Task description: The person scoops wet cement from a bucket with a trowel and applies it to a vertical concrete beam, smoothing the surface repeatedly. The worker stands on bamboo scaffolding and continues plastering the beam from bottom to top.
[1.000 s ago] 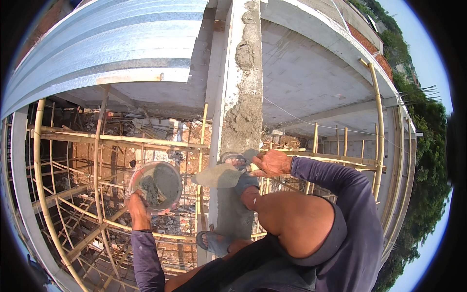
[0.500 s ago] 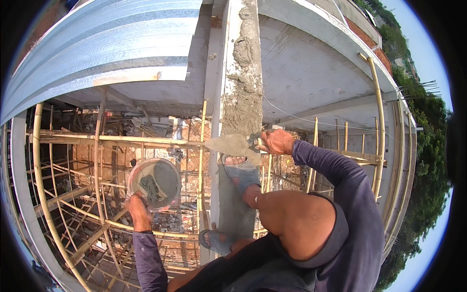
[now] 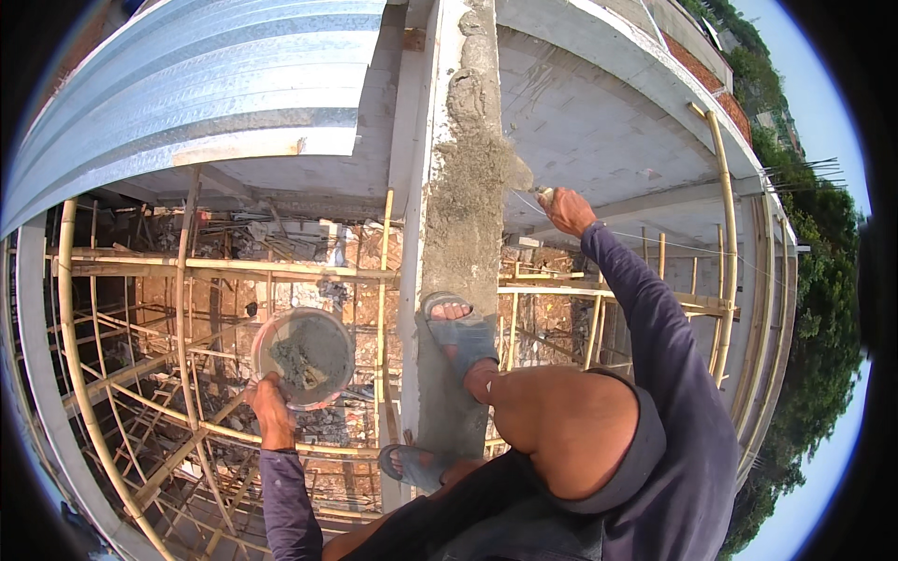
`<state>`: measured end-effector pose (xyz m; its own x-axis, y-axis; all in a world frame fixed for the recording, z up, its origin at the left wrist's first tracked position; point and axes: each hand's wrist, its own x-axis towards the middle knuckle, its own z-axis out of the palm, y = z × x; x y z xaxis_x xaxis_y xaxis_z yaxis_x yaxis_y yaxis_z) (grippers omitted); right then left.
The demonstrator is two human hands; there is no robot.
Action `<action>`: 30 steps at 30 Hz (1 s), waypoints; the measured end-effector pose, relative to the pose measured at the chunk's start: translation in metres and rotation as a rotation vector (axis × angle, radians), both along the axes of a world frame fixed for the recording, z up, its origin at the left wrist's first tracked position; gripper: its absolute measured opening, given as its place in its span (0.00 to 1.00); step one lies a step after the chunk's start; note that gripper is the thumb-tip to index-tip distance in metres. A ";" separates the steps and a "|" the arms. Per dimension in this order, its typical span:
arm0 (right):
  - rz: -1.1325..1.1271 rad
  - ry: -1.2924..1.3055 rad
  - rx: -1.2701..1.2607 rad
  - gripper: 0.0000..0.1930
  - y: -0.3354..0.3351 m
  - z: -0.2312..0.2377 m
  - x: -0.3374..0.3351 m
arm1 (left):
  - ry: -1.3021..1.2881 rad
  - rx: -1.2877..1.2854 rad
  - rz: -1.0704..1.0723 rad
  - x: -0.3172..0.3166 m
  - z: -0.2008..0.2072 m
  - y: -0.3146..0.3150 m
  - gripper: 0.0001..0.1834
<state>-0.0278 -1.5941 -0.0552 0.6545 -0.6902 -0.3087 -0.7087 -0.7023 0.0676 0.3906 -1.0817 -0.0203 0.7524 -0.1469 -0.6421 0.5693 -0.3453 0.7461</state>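
My left hand [image 3: 271, 411] is closed on the near rim of a round bucket [image 3: 350, 363], held out left of the narrow wall top. Grey mortar [image 3: 323, 344] lies inside, with a rougher lump on its left side. My right hand [image 3: 567, 211] grips the handle of a trowel [image 3: 517, 175]. The mortar-smeared blade is at the right edge of the wall top [image 3: 456, 411], touching or close to it. A layer of wet mortar [image 3: 463, 220] covers the wall top ahead of my sandalled feet [image 3: 451, 313]; farther off it is lumpy and patchy.
Bamboo scaffolding [image 3: 383, 309] stands on both sides, with rubble-strewn ground far below. A corrugated metal sheet [image 3: 253, 84] spans the upper left. A thin line [image 3: 645, 238] runs across the right. Steep drops flank the wall top.
My right hand has moved the trowel from over the wall top near my front foot, farther away and to its right edge. The bucket has shifted slightly right.
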 end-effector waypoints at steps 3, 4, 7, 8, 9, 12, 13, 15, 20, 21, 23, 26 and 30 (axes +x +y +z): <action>-0.055 -0.064 0.013 0.32 -0.020 0.008 0.022 | -0.034 -0.047 0.044 0.018 -0.026 0.023 0.04; -0.077 -0.062 0.077 0.32 0.006 0.019 0.043 | -0.042 -0.042 0.071 0.020 -0.033 0.041 0.04; 0.174 0.047 0.261 0.32 0.089 0.045 0.058 | -0.013 0.067 0.017 0.012 -0.020 0.027 0.03; 0.358 0.056 0.271 0.33 0.106 0.032 0.052 | 0.009 0.063 -0.013 0.011 -0.019 0.023 0.03; 0.405 0.122 0.276 0.32 0.098 0.024 0.051 | -0.032 0.047 0.050 0.006 -0.018 0.020 0.02; 0.102 0.108 0.214 0.31 0.042 0.019 0.067 | -0.060 0.035 0.108 0.005 -0.020 0.023 0.02; 0.027 0.035 0.092 0.31 -0.006 0.015 0.063 | -0.057 0.050 0.126 0.001 -0.025 0.015 0.01; -0.057 -0.021 0.025 0.31 -0.031 0.002 0.061 | -0.070 0.111 0.164 0.004 -0.031 0.016 0.01; 0.315 0.105 0.223 0.30 0.020 0.018 0.077 | -0.088 0.121 0.096 0.009 -0.024 0.022 0.02; 0.423 0.057 0.186 0.30 0.014 0.013 0.087 | -0.109 0.128 0.109 0.011 -0.030 0.025 0.02; 0.613 -0.015 0.126 0.31 -0.005 0.008 0.093 | -0.125 0.151 0.175 0.005 -0.031 0.012 0.03; -0.034 0.053 0.166 0.32 -0.083 0.013 0.112 | -0.041 0.042 0.064 0.010 -0.034 0.009 0.02; -0.043 0.028 0.153 0.34 -0.047 0.014 0.136 | -0.069 0.067 0.059 0.013 -0.042 0.022 0.05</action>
<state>0.1079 -1.6410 -0.0414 0.6147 -0.6611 -0.4302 -0.7379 -0.6746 -0.0178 0.4031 -1.0598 -0.0625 0.8013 -0.0593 -0.5954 0.5382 -0.3633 0.7605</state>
